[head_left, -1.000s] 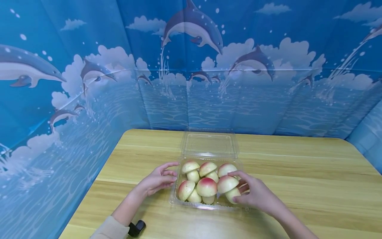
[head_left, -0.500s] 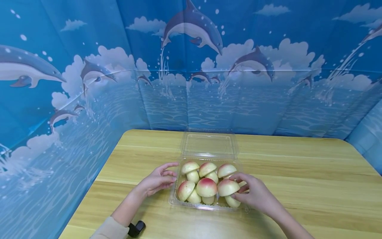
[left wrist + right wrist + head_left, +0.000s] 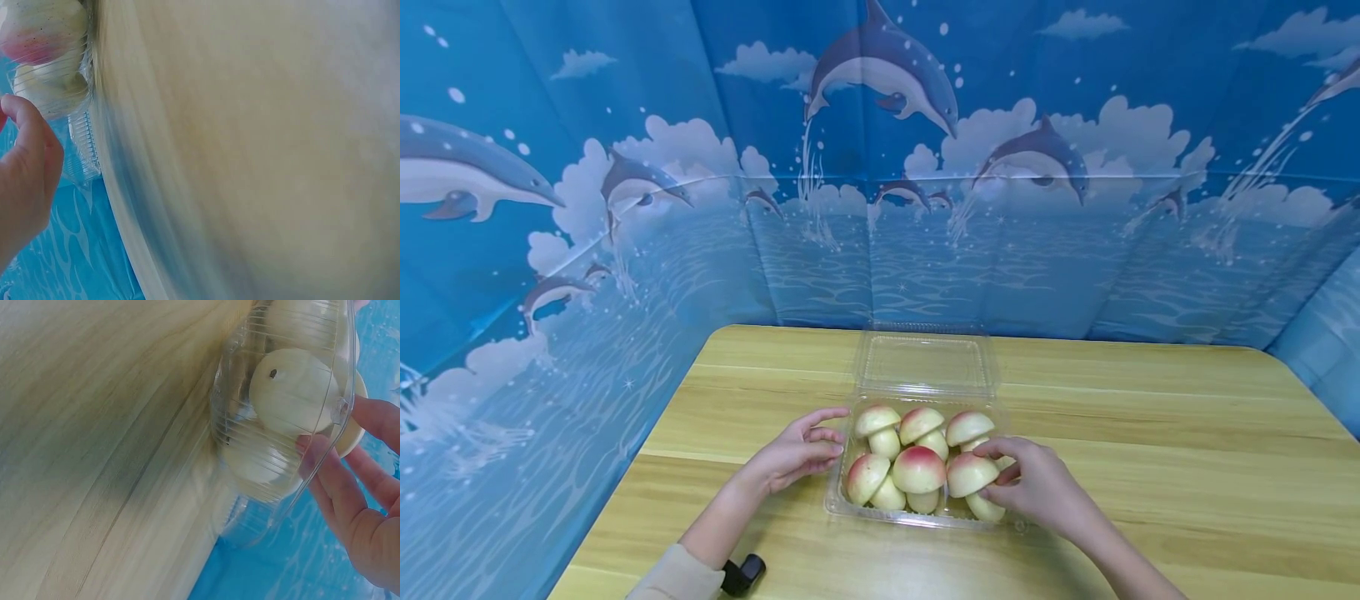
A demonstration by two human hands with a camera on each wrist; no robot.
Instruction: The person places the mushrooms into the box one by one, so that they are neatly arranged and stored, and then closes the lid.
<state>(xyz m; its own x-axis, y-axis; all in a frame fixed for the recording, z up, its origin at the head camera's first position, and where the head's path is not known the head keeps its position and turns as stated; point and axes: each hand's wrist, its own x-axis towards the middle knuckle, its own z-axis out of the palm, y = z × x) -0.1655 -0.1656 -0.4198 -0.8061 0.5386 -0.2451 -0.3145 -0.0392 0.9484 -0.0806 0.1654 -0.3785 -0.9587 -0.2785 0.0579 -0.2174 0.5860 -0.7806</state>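
Note:
A clear plastic clamshell box (image 3: 887, 518) lies open on the table, holding several mushroom-shaped buns (image 3: 919, 469) with pink-tinged caps, in two rows. At its front right corner my right hand (image 3: 1037, 483) holds one mushroom-shaped bun (image 3: 973, 475), index finger at the cap and thumb near its underside. In the right wrist view, that bun (image 3: 294, 390) shows through the box's ribbed side wall, with some of the fingers (image 3: 340, 481) inside the wall. My left hand (image 3: 797, 450) stays at the box's left side, fingers loosely bent, index fingertip right at the rim.
The box's transparent lid (image 3: 927, 364) is folded back toward the table's far edge. Beneath is a wood-grain table (image 3: 1150, 433). A blue dolphin-print curtain (image 3: 880, 250) hangs behind it and along the sides. A black device (image 3: 743, 575) is on the left wrist.
The bun in my right hand has come down slightly into the front right corner of the box. My right fingers have shifted up around its cap. The left hand has stayed still.

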